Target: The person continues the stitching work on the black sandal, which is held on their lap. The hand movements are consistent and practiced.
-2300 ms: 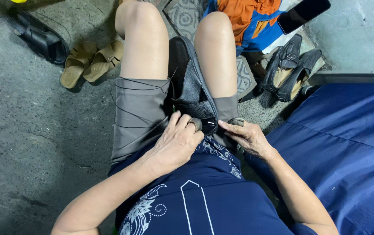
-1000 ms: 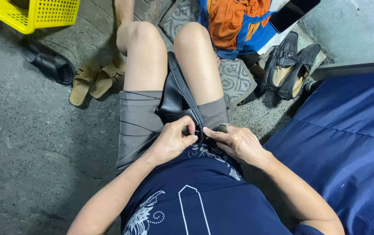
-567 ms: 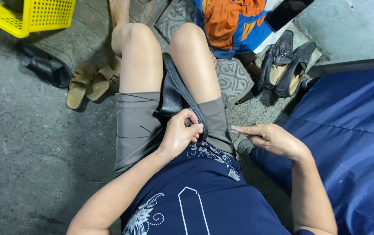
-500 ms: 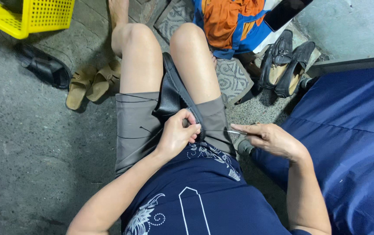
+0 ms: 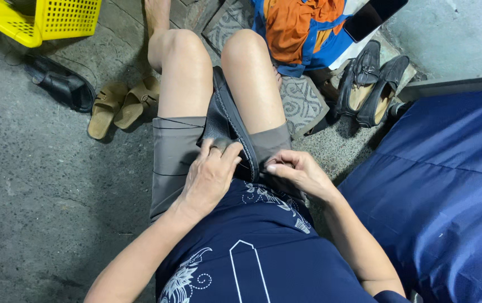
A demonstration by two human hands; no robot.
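Note:
A black leather shoe [image 5: 222,120] lies sole-side up between my thighs on my grey shorts. My left hand [image 5: 210,177] rests on its near end, fingers curled over the heel part. My right hand [image 5: 298,173] pinches the shoe's edge from the right side, fingertips touching the rim near my left hand. What the fingertips hold, beyond the shoe edge, is too small to tell.
A pair of black loafers [image 5: 371,84] stands at the right, beside a blue cloth-covered surface [image 5: 443,185]. Tan sandals [image 5: 122,106] and a black shoe [image 5: 61,87] lie on the concrete floor at left. A yellow basket [image 5: 44,19] sits top left; an orange-blue cloth [image 5: 302,31] sits at the top.
My right hand, which had drawn away to the right half a second ago, has come back to the shoe's edge. My left hand has shifted flatter onto the shoe's heel.

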